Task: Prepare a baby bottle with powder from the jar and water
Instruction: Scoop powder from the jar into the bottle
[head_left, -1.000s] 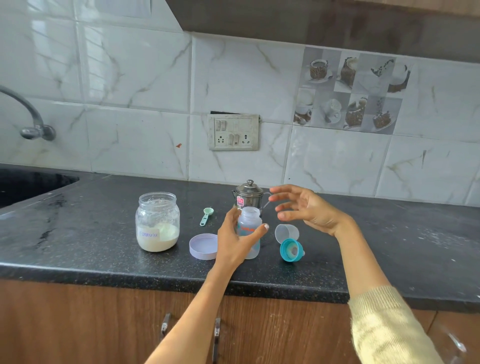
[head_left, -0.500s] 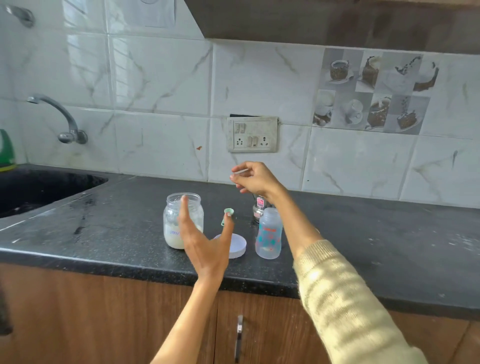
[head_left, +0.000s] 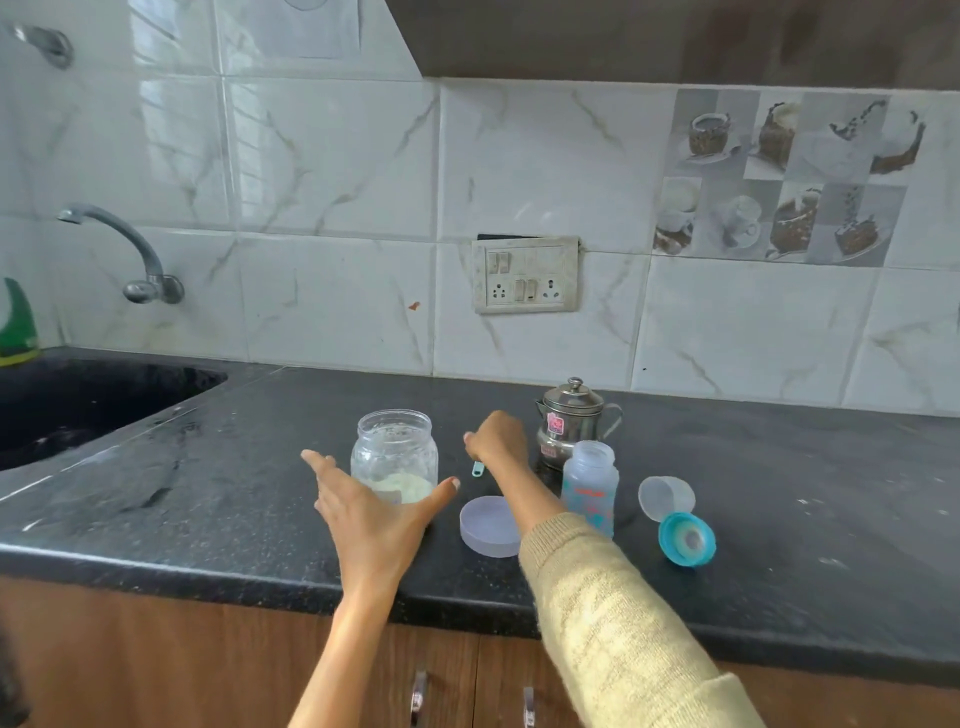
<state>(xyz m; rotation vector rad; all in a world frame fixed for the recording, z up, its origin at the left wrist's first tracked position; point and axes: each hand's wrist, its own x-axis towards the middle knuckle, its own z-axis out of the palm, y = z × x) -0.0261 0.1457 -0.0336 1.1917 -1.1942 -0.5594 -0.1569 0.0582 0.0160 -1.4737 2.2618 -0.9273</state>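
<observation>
Black counter holds the jar. Left hand spreads wide open just before the jar. Right hand beside the jar pinches the little scoop.

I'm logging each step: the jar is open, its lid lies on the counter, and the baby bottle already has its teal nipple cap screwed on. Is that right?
Not quite. In the head view the baby bottle stands uncapped; its teal nipple cap lies on its side on the counter to the bottle's right. The rest holds: the jar is open and its lid lies on the counter.
</observation>
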